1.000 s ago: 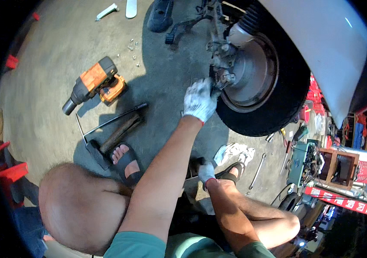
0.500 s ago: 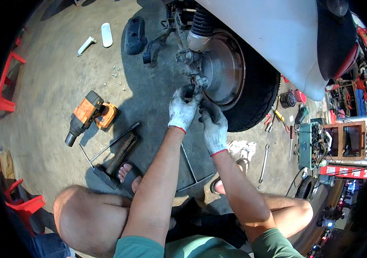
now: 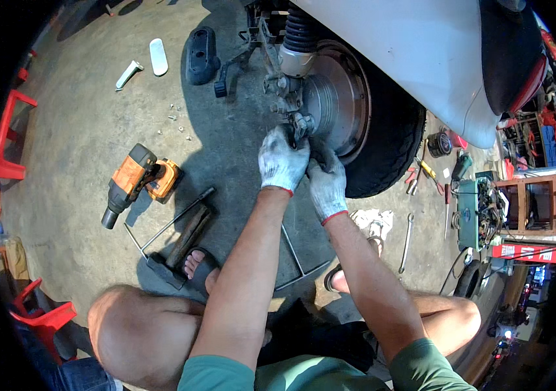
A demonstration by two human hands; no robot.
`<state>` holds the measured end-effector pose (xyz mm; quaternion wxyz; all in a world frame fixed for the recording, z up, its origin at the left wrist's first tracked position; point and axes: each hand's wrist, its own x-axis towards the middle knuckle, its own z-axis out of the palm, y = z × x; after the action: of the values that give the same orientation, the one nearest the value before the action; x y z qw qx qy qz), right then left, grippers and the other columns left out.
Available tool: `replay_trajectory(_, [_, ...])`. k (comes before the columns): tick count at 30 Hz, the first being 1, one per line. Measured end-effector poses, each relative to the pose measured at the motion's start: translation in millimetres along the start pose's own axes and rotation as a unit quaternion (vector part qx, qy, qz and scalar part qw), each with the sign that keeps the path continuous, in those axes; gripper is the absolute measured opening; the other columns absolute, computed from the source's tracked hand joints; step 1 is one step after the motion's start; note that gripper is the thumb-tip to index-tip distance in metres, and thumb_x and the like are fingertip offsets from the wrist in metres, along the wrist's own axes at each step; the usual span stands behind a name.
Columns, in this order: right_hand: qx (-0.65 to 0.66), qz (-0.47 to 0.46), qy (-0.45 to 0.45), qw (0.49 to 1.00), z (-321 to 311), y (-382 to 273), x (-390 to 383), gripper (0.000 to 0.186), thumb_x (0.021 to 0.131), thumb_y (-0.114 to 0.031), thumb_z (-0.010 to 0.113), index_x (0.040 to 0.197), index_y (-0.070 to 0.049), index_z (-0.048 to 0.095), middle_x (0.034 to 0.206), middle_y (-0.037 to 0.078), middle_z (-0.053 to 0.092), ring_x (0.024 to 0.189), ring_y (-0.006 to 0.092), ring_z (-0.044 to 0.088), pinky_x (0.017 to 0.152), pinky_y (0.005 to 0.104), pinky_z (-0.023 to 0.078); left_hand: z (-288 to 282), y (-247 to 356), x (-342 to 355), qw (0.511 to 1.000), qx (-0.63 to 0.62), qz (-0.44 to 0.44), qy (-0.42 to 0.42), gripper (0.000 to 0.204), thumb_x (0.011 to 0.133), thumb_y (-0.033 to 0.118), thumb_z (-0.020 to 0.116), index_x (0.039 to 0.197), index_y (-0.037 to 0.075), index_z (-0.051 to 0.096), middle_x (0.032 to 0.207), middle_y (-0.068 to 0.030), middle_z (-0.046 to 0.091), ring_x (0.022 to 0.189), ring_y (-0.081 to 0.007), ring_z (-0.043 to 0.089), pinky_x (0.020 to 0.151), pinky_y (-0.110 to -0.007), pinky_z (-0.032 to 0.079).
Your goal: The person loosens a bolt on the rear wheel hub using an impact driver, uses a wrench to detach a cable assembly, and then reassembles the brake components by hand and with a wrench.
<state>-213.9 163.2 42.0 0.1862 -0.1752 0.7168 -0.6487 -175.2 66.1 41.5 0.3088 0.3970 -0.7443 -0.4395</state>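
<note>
Both my hands wear white knit gloves with red cuffs and dark, soiled fingers. My left hand (image 3: pixel 284 158) is closed at a small metal fitting (image 3: pixel 303 123) beside the lower left of the wheel hub (image 3: pixel 338 104); what its fingers pinch is hidden. Right against it, my right hand (image 3: pixel 327 179) has its fingers curled in below the fitting, and I cannot make out what they hold. The hub sits inside a black tyre (image 3: pixel 392 150). Above the hub stands a shock absorber (image 3: pixel 299 42) with a black ribbed boot, under a white body panel (image 3: pixel 408 52).
On the floor at left lie an orange-and-black impact wrench (image 3: pixel 135 179), a hammer (image 3: pixel 183 247), a T-handle wrench (image 3: pixel 177 218) and several small bolts (image 3: pixel 173 117). A black cover (image 3: pixel 201 57) lies farther off. To the right are a spanner (image 3: pixel 407 242), a rag (image 3: pixel 370 221) and a green toolbox (image 3: pixel 467 212).
My left hand has turned, so more of its back shows, and has shifted slightly right. My right hand has drawn closer beside it. The whole view has moved a little.
</note>
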Motion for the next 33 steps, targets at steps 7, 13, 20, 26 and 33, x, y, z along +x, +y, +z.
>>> replay_trajectory(7, [-0.098,-0.043,0.004,0.994,2.2,-7.6,-1.5,0.043,0.082,0.005,0.049,0.124,0.001,0.055,0.122,0.017,0.06,0.116,0.0245,0.054,0.102,0.0321,0.038,-0.5,-0.5,6.1,0.998,0.007,-0.029,-0.046,0.029,0.075,0.022,0.068,0.099,0.006,0.065,0.097,-0.0185,0.067,0.093,-0.035,0.064,0.081,-0.041,0.05])
replay_trajectory(13, [-0.192,-0.098,-0.004,0.976,-1.9,-15.6,3.0,0.041,0.08,0.0,0.052,0.12,0.001,0.059,0.116,0.019,0.062,0.113,0.027,0.056,0.1,0.0335,0.04,-1.9,1.6,5.1,0.998,-0.007,-0.007,-0.054,0.032,0.076,0.019,0.067,0.104,0.005,0.063,0.101,-0.0185,0.066,0.096,-0.0347,0.063,0.083,-0.041,0.05])
replay_trajectory(20, [-0.073,0.06,-0.038,0.995,6.9,-43.4,5.3,0.034,0.083,-0.006,0.056,0.116,0.002,0.062,0.108,0.014,0.067,0.101,0.0218,0.061,0.092,0.029,0.043,-5.6,-4.6,3.5,0.996,-0.046,0.006,-0.073,0.034,0.076,0.009,0.066,0.11,0.006,0.062,0.108,-0.017,0.065,0.102,-0.0314,0.062,0.088,-0.038,0.048])
replay_trajectory(26, [0.038,0.165,-0.049,0.984,17.8,-66.8,-7.5,0.042,0.085,-0.005,0.056,0.127,-0.003,0.057,0.082,-0.002,0.057,0.061,0.0058,0.041,0.056,0.0213,0.035,0.1,-41.9,7.0,0.973,-0.197,-0.032,-0.117,0.035,0.078,-0.002,0.059,0.112,0.004,0.063,0.112,-0.0114,0.066,0.103,-0.0208,0.062,0.09,-0.031,0.047])
replay_trajectory(33, [0.095,0.158,-0.077,0.98,18.0,-45.4,-15.9,0.053,0.084,0.0,0.052,0.136,-0.008,0.048,0.088,-0.002,0.055,0.068,0.0067,0.044,0.06,0.0225,0.037,-5.7,-28.8,6.6,0.913,-0.358,-0.111,-0.16,0.03,0.081,0.001,0.058,0.111,0.002,0.065,0.105,-0.0074,0.067,0.094,-0.018,0.061,0.086,-0.031,0.048])
